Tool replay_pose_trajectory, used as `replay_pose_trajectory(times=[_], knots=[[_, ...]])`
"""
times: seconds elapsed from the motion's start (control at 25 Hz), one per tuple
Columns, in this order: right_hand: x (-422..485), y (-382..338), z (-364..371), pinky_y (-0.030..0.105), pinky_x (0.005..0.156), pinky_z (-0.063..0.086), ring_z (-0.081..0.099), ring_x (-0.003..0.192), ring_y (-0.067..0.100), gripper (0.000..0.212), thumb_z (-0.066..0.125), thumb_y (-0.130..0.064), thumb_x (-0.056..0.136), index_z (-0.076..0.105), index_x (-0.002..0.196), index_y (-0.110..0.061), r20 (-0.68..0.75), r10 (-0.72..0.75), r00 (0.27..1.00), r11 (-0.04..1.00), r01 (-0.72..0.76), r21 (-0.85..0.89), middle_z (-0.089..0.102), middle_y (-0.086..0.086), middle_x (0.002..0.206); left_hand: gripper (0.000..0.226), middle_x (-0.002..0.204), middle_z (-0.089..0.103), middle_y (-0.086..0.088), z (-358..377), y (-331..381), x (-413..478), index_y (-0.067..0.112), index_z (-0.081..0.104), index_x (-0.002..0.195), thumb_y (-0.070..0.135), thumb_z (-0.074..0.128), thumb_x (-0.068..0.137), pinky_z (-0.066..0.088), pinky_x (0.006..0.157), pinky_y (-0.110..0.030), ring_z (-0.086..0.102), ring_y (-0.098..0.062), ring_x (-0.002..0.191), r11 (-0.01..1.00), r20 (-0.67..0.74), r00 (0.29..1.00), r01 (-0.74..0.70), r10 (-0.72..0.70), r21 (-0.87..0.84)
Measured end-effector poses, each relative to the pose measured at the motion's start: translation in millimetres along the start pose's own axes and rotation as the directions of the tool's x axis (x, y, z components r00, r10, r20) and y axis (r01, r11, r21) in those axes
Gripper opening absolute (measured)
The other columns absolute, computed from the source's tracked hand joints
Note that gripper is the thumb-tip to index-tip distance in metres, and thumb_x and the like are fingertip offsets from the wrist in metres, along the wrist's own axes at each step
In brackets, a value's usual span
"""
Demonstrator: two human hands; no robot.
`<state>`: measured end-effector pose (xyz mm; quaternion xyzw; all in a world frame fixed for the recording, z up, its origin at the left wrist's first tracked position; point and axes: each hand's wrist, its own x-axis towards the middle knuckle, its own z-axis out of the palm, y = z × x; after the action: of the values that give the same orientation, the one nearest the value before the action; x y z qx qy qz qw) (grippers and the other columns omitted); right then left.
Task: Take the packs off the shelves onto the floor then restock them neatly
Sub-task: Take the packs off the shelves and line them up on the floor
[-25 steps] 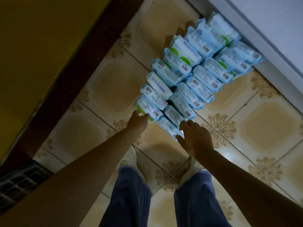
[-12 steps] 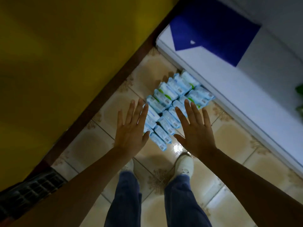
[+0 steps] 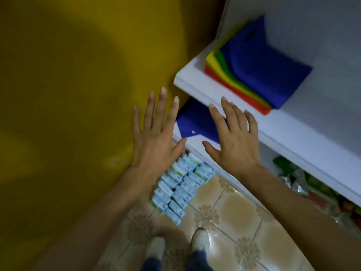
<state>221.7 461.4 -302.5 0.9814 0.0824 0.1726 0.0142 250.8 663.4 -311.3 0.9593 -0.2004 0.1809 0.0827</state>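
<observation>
Packs lie in two rows on the floor; left hand and right hand hover spread, empty; feet may kick the rows.

A mustard-yellow wall fills the left side, dimly lit and softly shadowed. The floor is glossy beige tile with brown floral motifs at the tile corners. A white shelf unit stands along the right, its left end against the wall.
</observation>
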Motion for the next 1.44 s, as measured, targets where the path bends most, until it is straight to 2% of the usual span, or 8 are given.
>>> replay_pose_trajectory(times=[0.16,0.28,0.4,0.6,0.96,1.16,1.32,1.44], knots=[[21,1,-109,0.054,0.113,0.019,0.029,0.141,0.035,0.088,0.072,-0.044,0.075,0.031,0.148,-0.017,-0.121,0.088,0.989,0.990,-0.100,-0.102,0.029,0.017,0.154,0.100,0.159,0.019,-0.012,-89,4,48,0.014,0.018,0.151,0.044,0.073,0.074,0.024,0.111,-0.057,0.019,-0.030,0.145,0.991,-0.075,0.990,-0.125,0.121,-0.046],[20,5,-172,0.055,0.114,0.016,0.022,0.144,0.033,0.090,0.074,-0.039,0.074,0.029,0.149,-0.018,-0.219,0.127,0.967,0.970,-0.167,-0.176,0.026,0.016,0.156,0.099,0.159,0.018,-0.010,-147,20,75,0.014,0.016,0.151,0.044,0.072,0.075,0.025,0.112,-0.055,0.018,-0.028,0.146,0.965,-0.148,0.957,-0.259,0.251,-0.038],[12,10,-230,0.054,0.114,0.016,0.023,0.144,0.032,0.088,0.076,-0.036,0.074,0.032,0.148,-0.018,-0.326,0.140,0.935,0.942,-0.227,-0.247,0.028,0.016,0.155,0.095,0.160,0.017,-0.010,-200,48,97,0.016,0.015,0.151,0.044,0.069,0.078,0.023,0.113,-0.052,0.017,-0.027,0.147,0.912,-0.257,0.890,-0.405,0.377,-0.062],[-23,32,-314,0.054,0.115,0.018,0.025,0.143,0.032,0.080,0.075,-0.036,0.076,0.039,0.144,-0.017,-0.424,0.221,0.878,0.875,-0.370,-0.311,0.031,0.017,0.153,0.093,0.159,0.019,-0.011,-265,117,117,0.016,0.014,0.151,0.045,0.068,0.081,0.026,0.113,-0.051,0.018,-0.028,0.146,0.818,-0.338,0.788,-0.570,0.515,-0.082],[-177,104,-404,0.053,0.113,0.019,0.028,0.141,0.032,0.079,0.074,-0.039,0.076,0.039,0.143,-0.015,-0.526,0.358,0.772,0.740,-0.578,-0.345,0.035,0.017,0.151,0.095,0.158,0.022,-0.009,-315,285,90,0.015,0.019,0.151,0.046,0.071,0.077,0.021,0.113,-0.049,0.022,-0.026,0.146,0.655,-0.413,0.629,-0.749,0.659,-0.095],[-297,163,-453,0.052,0.113,0.018,0.030,0.140,0.032,0.079,0.074,-0.039,0.077,0.037,0.144,-0.017,-0.548,0.411,0.728,0.674,-0.648,-0.355,0.036,0.015,0.151,0.099,0.154,0.032,-0.012,-336,410,38,0.014,0.023,0.147,0.045,0.077,0.070,0.032,0.108,-0.053,0.033,-0.029,0.141,0.569,-0.465,0.555,-0.813,0.690,-0.125],[-381,211,-492,0.051,0.114,0.017,0.028,0.140,0.030,0.076,0.072,-0.039,0.079,0.039,0.143,-0.016,-0.560,0.467,0.685,0.609,-0.708,-0.358,0.037,0.015,0.149,0.098,0.153,0.035,-0.012,-344,501,-5,0.015,0.024,0.146,0.045,0.076,0.070,0.032,0.108,-0.053,0.035,-0.030,0.140,0.530,-0.471,0.539,-0.832,0.698,-0.167],[-423,241,-508,0.050,0.114,0.016,0.031,0.139,0.031,0.074,0.072,-0.039,0.079,0.041,0.142,-0.016,-0.556,0.476,0.681,0.597,-0.715,-0.365,0.040,0.015,0.148,0.100,0.153,0.034,-0.012,-338,550,-27,0.016,0.022,0.147,0.046,0.076,0.069,0.032,0.108,-0.052,0.035,-0.030,0.140,0.515,-0.437,0.531,-0.841,0.726,-0.165]])
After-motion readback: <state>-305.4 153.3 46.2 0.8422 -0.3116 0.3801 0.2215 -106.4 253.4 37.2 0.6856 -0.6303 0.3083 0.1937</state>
